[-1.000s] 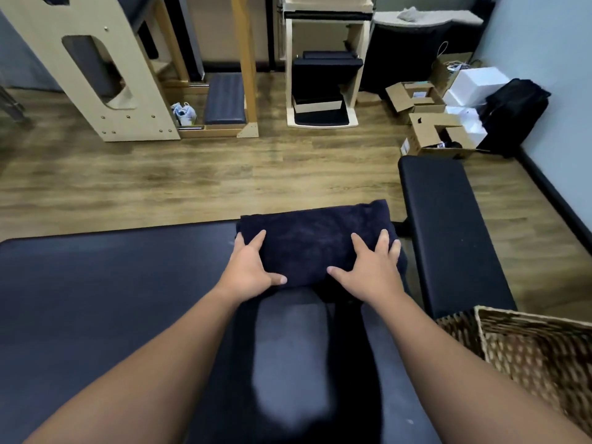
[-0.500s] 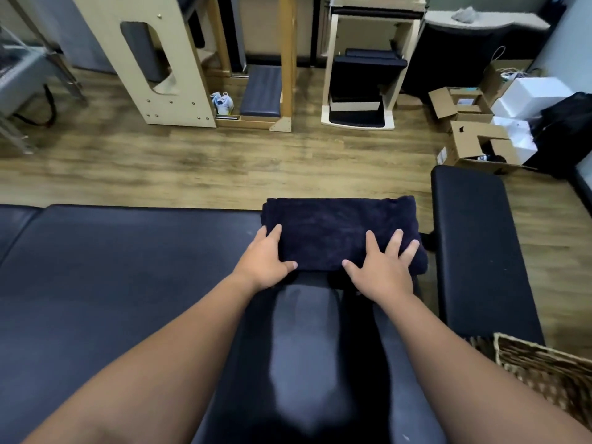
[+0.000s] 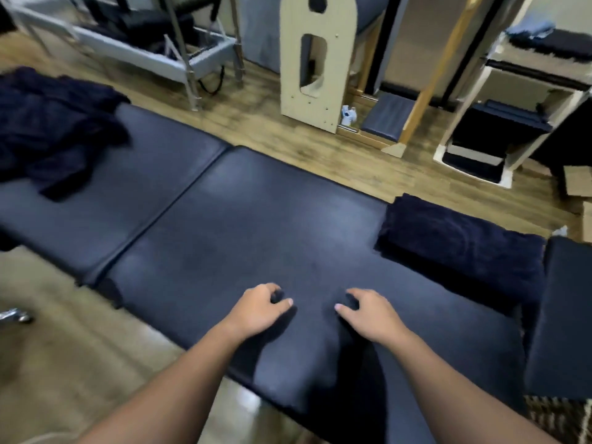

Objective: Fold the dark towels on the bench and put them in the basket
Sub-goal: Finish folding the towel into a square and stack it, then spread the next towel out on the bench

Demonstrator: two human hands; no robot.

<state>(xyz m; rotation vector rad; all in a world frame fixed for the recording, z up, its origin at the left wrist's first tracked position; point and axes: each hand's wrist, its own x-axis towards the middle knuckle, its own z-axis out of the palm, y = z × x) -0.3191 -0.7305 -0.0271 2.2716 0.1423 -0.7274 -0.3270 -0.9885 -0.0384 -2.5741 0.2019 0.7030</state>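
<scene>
A folded dark towel [image 3: 461,241] lies at the right end of the black padded bench [image 3: 256,225]. A heap of unfolded dark towels [image 3: 51,129] covers the bench's far left end. My left hand [image 3: 259,307] and my right hand [image 3: 365,312] hover over the bare bench middle, fingers loosely curled, holding nothing, well left of the folded towel. A corner of the wicker basket [image 3: 557,418] shows at the bottom right.
A second black padded bench [image 3: 567,315] stands to the right, next to the folded towel. Beyond the bench are a wooden floor, a pale wooden frame [image 3: 317,59], a metal frame [image 3: 166,56], white shelves [image 3: 499,133] and a cardboard box [image 3: 576,184].
Both hands have let go of the folded towel and pulled back over the bare bench. The view has swung left, bringing the heap of unfolded towels into sight.
</scene>
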